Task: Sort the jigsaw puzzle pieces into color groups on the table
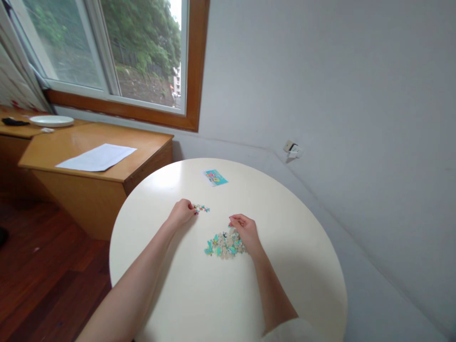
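At 11 o'clock on our table [199,299], our left hand [183,212] meets a small cluster of puzzle pieces [203,208] set apart, while most lie loose in a central pile [228,245], our right hand [246,230] at its 1 o'clock edge, gathered fingertips clamping pieces or not, we cannot tell.

No words, brands or numbers can be read. On the far part of the round table [285,232], the small picture card [215,177] shows coloured printing, too small to make out as lettering. Nearer the middle of the round table, the heap of puzzle pieces [225,246] and the small group of pieces [203,208] carry scraps of colour, with no letter or figure legible. Left of the round table, any print on the white sheet [98,157] is too faint to read; beyond its right edge, any marking on the wall socket [289,146] is likewise illegible
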### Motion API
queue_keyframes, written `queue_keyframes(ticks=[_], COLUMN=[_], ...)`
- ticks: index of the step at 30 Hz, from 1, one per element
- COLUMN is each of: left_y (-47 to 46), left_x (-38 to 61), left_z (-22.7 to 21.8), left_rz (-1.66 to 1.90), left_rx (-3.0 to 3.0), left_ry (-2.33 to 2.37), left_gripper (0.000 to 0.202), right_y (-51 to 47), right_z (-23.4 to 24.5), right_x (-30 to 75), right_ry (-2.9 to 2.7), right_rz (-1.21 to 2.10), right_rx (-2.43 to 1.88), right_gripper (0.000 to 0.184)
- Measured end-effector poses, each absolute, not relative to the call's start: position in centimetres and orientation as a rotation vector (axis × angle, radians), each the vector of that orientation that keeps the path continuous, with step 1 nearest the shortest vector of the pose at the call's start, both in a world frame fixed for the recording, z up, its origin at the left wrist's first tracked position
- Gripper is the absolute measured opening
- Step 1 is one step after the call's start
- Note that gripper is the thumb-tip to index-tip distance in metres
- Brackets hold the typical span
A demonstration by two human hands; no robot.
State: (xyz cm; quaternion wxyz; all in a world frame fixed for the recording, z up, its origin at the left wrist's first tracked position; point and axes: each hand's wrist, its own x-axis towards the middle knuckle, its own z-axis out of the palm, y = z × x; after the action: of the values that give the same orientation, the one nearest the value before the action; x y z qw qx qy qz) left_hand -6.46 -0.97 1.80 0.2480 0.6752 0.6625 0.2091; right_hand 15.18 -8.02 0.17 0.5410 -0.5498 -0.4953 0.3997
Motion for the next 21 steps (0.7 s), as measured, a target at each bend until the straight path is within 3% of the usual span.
queue_keyframes(ticks=[10,21], left_y=[-1.21,-1.27], left_x=[-6.35,-5.85], left_z=[2.10,2.54], left_rz=[0.635,0.985], left_rx=[1.837,1.763], left_ry=[1.846,1.919], left_gripper=[0.007,0.011], right_y=[-7.95,-8.77], right_z=[-0.02,0.37], right_x=[15.40,15.62], right_ry=[-1.284,-1.781], right_rz=[0.659,0.218], right_rx=[-1.438,-1.807], right_gripper=[0.022,0.011])
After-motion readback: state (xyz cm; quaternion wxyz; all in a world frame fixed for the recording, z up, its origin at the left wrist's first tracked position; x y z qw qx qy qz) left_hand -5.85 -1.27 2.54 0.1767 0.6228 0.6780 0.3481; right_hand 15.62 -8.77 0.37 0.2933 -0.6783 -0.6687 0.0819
